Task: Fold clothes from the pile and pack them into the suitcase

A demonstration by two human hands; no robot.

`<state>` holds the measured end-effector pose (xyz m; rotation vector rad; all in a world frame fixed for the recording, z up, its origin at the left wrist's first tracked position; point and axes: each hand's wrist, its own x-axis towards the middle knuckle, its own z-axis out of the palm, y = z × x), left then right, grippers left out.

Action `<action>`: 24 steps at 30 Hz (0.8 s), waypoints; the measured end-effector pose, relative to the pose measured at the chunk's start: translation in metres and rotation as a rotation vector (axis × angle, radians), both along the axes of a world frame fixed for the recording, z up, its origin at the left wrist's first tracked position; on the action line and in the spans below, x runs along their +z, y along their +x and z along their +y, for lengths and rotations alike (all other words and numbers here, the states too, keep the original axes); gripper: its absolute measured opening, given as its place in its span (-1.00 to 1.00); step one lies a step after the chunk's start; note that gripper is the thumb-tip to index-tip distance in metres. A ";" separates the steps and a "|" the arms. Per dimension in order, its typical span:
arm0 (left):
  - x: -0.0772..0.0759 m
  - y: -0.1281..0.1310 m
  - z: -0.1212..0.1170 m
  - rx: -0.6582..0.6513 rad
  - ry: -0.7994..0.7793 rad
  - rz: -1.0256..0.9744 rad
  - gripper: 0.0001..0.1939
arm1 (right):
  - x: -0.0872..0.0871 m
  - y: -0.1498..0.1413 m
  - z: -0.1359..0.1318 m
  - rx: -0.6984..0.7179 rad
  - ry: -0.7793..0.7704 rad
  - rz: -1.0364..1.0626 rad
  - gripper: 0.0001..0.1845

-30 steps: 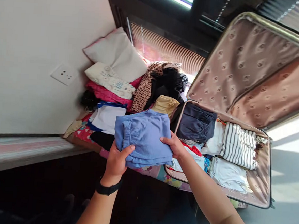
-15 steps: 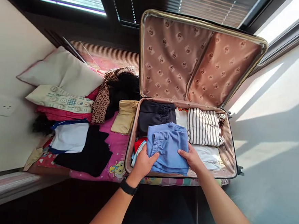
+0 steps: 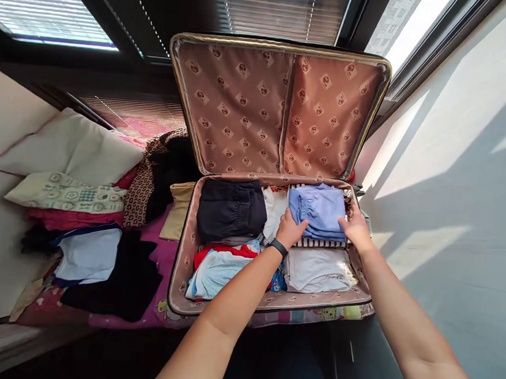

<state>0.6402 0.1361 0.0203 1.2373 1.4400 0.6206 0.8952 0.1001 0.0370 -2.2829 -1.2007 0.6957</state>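
Folded blue elastic-waist pants (image 3: 321, 208) lie over a black-and-white striped garment (image 3: 321, 244) at the back right of the open suitcase (image 3: 182, 265). My left hand (image 3: 291, 229) grips their left edge, thumb on top. At their right edge, my right hand (image 3: 356, 227) also has its thumb on top, the other fingers partly hidden. Dark folded pants (image 3: 230, 211) fill the back left of the case. In front of them are a light blue garment (image 3: 221, 273) and a red one (image 3: 231, 249); white folded clothes (image 3: 316, 270) sit at the front right.
The suitcase lid (image 3: 243, 111) stands up against the window blinds. Left of the case lie khaki folded clothing (image 3: 177, 210), a black garment (image 3: 116, 284), a white-and-blue shirt (image 3: 89, 254) and pillows (image 3: 95, 149). A wall (image 3: 445, 226) rises close on the right.
Both hands have carried the blue pants from the front middle of the suitcase to the back right, over the striped garment. The view has shifted to the right.
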 end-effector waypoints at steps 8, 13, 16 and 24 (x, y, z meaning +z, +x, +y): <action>-0.016 0.050 -0.021 -0.414 0.462 0.616 -0.16 | -0.042 -0.029 0.009 0.441 0.048 -0.433 -0.27; -0.048 0.055 -0.020 -0.516 0.451 0.674 -0.09 | -0.079 -0.038 0.008 0.421 0.028 -0.438 -0.26; -0.065 0.057 -0.018 -0.553 0.460 0.664 -0.05 | -0.097 -0.035 0.007 0.393 0.020 -0.473 -0.24; -0.053 0.043 -0.009 -0.659 0.437 0.531 -0.02 | -0.096 -0.031 0.007 0.427 0.058 -0.545 -0.23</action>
